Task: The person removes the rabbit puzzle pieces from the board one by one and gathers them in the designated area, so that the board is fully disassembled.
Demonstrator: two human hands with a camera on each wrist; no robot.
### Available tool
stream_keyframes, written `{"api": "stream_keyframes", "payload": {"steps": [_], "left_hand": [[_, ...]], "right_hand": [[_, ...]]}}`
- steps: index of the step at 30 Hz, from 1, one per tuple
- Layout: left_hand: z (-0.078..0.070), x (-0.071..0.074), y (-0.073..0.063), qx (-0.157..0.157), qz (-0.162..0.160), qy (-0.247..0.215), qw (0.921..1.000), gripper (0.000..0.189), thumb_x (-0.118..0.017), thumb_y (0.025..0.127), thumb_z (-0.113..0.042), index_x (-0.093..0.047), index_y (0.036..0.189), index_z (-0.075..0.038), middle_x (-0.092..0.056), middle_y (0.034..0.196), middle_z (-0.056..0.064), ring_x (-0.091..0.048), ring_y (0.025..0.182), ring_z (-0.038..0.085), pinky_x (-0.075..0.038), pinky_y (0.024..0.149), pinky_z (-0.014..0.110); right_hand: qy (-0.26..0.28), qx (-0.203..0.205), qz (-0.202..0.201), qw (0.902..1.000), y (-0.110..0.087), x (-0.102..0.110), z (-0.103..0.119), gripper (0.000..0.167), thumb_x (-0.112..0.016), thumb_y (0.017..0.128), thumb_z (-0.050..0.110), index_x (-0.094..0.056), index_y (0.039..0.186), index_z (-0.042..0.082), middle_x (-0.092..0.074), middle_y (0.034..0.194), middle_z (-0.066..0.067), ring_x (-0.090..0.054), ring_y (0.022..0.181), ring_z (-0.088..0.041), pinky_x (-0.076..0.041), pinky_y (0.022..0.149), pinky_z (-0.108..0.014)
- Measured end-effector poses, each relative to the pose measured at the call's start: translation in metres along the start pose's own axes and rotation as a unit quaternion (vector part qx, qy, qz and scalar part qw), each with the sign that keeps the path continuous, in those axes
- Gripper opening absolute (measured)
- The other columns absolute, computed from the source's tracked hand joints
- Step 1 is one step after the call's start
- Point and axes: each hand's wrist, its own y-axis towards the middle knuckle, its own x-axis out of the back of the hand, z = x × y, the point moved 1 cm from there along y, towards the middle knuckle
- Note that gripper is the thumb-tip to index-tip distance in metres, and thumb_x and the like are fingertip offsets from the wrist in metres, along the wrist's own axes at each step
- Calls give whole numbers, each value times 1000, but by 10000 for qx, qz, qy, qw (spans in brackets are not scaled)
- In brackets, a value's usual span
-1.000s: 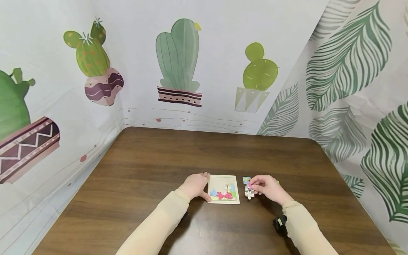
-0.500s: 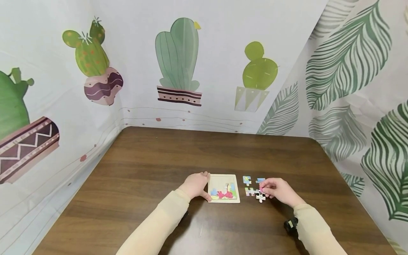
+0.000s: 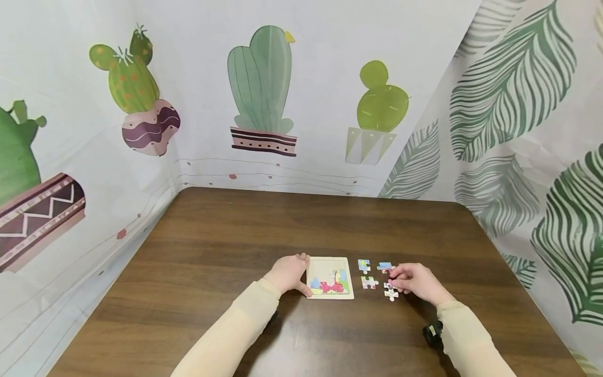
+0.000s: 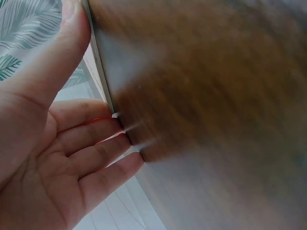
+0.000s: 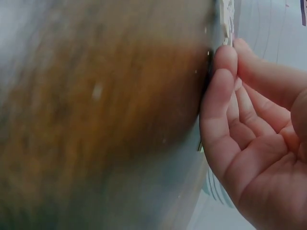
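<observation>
Right fingers: the right hand (image 3: 416, 281) rests on the table (image 3: 235, 235) near its front edge, fingers curled loosely inward, tips touching the white puzzle piece (image 3: 391, 292); whether they pinch it or only press on it cannot be told.
Left fingers: the left hand (image 3: 288, 274) lies against the left edge of the puzzle tray (image 3: 325, 267), thumb along the tray's near side and fingers fairly straight at its corner, bracing it rather than wrapping it.
Puzzle tray: flat on the table towards the front edge, slightly right of centre, its lower row filled with coloured pieces.
Loose pieces: a blue piece (image 3: 364, 265), a second blue piece (image 3: 384, 267) and a pale piece (image 3: 369, 283) lie between the tray and the right hand, apart from one another.
Backdrop: cactus-print cloth (image 3: 264, 89) behind the far edge.
</observation>
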Motion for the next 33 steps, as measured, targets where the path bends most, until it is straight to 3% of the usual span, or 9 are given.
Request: {"api": "stream_keyframes", "payload": {"steps": [2, 3, 8, 9, 10, 24, 33], "left_hand": [[0, 0, 0, 24, 14, -48, 10000, 99, -80, 59, -56, -51, 134, 2, -55, 135, 14, -57, 118, 24, -51, 91, 30], [6, -16, 8, -31, -94, -37, 9999, 103, -79, 59, -60, -48, 137, 1, -53, 136, 14, -57, 118, 23, -50, 91, 31], [6, -17, 8, -14, -62, -77, 10000, 103, -79, 60, -59, -47, 138, 1, -52, 138, 15, -54, 122, 24, -49, 94, 30], [7, -17, 8, -15, -67, -65, 10000, 103, -79, 59, -59, -47, 137, 1, -52, 137, 15, -54, 122, 24, -49, 93, 30], [0, 0, 0, 55, 56, -91, 9999, 99, -80, 60, -56, -49, 136, 2, -53, 137, 15, -54, 122, 24, -49, 94, 30], [1, -2, 0, 77, 119, -92, 9999, 101, -79, 61, -57, -48, 137, 1, -51, 138, 15, -53, 123, 24, -49, 94, 30], [2, -2, 2, 120, 169, -97, 9997, 101, -78, 61, -57, -47, 138, 0, -50, 140, 13, -51, 125, 22, -47, 96, 29]], "right_hand": [[-71, -121, -82, 9999, 0, -1, 1, 13, -72, 82, 7, -66, 90, -1, -66, 74, -5, -59, 62, -15, -52, 55, -26], [-126, -166, -130, 9997, 0, -1, 2, 12, -73, 81, 7, -66, 89, 0, -66, 73, -5, -59, 61, -16, -52, 55, -26], [-459, -280, -359, 9979, -2, -3, 6, 7, -75, 79, 8, -69, 80, 4, -65, 72, -3, -59, 60, -16, -53, 55, -25], [-514, -268, -391, 9976, -2, -3, 7, 7, -75, 79, 8, -69, 78, 5, -65, 72, -2, -58, 60, -15, -53, 54, -25], [-555, -282, -431, 9971, -2, -3, 8, 7, -75, 79, 9, -69, 77, 6, -65, 72, -2, -58, 60, -15, -52, 54, -25], [-989, -405, -631, 9923, -1, -5, 11, 10, -74, 79, 8, -67, 72, 9, -61, 64, 1, -53, 56, -13, -46, 51, -25], [-1346, -174, -674, 9885, 0, -4, 10, 9, -74, 78, 7, -68, 73, 11, -62, 68, 2, -53, 60, -12, -43, 54, -26]]}}
